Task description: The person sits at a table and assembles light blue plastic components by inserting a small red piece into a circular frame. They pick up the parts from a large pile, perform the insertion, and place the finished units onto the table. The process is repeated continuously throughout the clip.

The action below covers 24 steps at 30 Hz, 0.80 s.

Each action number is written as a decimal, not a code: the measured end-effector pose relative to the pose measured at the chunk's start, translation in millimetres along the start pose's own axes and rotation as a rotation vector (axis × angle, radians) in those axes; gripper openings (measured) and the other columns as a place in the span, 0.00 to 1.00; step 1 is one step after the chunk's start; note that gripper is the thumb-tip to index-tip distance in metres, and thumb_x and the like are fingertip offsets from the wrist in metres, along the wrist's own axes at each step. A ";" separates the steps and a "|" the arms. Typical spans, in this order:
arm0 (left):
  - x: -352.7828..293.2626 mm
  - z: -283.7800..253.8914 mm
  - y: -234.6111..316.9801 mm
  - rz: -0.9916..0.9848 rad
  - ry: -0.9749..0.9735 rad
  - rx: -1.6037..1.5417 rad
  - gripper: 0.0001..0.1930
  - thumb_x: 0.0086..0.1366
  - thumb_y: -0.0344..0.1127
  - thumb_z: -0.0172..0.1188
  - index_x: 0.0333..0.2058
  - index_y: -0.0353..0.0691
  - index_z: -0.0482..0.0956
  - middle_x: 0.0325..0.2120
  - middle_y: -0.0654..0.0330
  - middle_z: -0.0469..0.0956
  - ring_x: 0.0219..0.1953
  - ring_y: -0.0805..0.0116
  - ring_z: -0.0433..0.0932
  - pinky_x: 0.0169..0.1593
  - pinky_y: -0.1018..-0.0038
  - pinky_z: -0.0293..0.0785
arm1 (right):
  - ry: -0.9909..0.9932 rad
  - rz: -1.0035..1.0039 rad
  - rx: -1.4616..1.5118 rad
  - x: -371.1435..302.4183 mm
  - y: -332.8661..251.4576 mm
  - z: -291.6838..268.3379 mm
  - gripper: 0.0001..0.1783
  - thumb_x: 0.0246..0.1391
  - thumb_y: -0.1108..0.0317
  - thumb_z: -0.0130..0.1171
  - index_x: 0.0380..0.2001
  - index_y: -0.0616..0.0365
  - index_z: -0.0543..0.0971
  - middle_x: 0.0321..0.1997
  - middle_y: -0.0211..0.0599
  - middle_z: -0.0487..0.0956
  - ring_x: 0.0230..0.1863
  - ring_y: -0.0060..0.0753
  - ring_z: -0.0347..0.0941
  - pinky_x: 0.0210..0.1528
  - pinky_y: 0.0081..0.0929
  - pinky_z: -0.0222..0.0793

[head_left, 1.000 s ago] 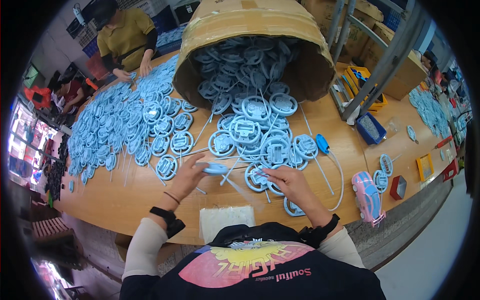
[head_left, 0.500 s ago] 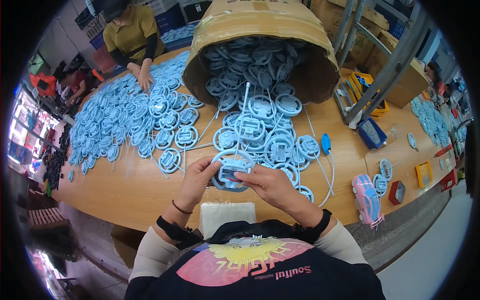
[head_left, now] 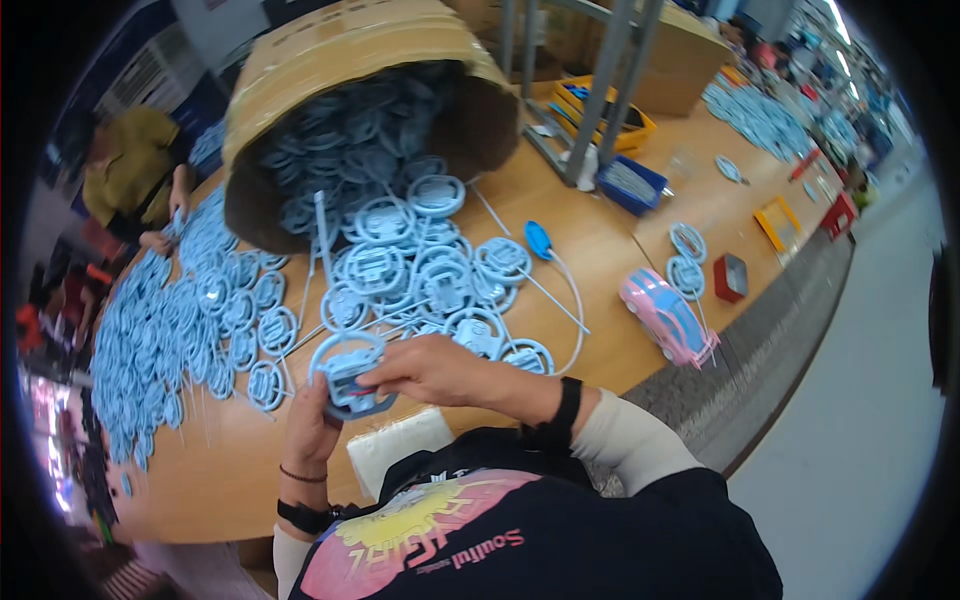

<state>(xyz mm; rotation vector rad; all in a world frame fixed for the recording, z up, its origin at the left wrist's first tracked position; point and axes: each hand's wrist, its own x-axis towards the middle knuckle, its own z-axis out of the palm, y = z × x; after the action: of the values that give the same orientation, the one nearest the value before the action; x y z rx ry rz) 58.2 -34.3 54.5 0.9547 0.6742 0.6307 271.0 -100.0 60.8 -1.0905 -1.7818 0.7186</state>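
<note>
A light-blue plastic steering-wheel-shaped part (head_left: 340, 362), a ring with a boxy recessed middle, is held over the table close to my body. My left hand (head_left: 312, 428) grips its lower left rim. My right hand (head_left: 428, 368) is closed, with thumb and fingertips at the recess. A thin red bit, perhaps a wire, shows beside those fingertips; whatever else they pinch is hidden. Just beyond the hands lies a loose heap of like light-blue parts (head_left: 446, 286), several with thin pale rods.
A cardboard carton (head_left: 370, 40) on its side spills blue parts. A larger pile (head_left: 150, 350) spreads left, near a co-worker (head_left: 135, 175). To the right are a pink toy car (head_left: 668, 318), a red box (head_left: 731, 277), a blue bin (head_left: 632, 186) and a metal frame (head_left: 600, 90).
The view has swung right, so the table's things appear farther left. Both hands keep hold of the blue part, and the right fingertips stay at its recess.
</note>
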 end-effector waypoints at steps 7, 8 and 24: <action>-1.6 -2.7 -27.0 -0.034 0.002 -0.309 0.26 0.66 0.53 0.40 0.51 0.36 0.65 0.46 0.55 0.72 0.48 0.62 0.72 0.52 0.64 0.68 | -0.103 0.055 -0.054 -1.0 4.7 12.3 0.15 0.45 0.67 0.60 0.40 0.46 0.79 0.28 0.36 0.76 0.33 0.41 0.73 0.33 0.33 0.67; -0.1 -7.7 -31.6 -0.071 -0.007 -0.267 0.26 0.66 0.53 0.40 0.51 0.36 0.65 0.46 0.55 0.72 0.47 0.62 0.72 0.51 0.65 0.69 | -0.117 0.077 -0.062 -0.4 11.8 19.8 0.15 0.45 0.67 0.60 0.40 0.46 0.79 0.29 0.37 0.76 0.33 0.41 0.73 0.33 0.34 0.67; 75.1 -140.1 53.0 -0.272 0.362 0.739 0.33 0.56 0.47 0.58 0.56 0.35 0.60 0.55 0.52 0.63 0.55 0.55 0.65 0.56 0.61 0.62 | -0.226 0.288 -0.115 -25.9 47.6 -3.7 0.16 0.49 0.65 0.58 0.44 0.46 0.78 0.23 0.39 0.73 0.25 0.38 0.69 0.30 0.30 0.64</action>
<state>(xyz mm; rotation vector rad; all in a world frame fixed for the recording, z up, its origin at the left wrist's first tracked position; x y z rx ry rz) -9.4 116.4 25.9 1.4066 1.3913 0.3032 297.5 -102.0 13.4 -1.4092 -1.8939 0.9526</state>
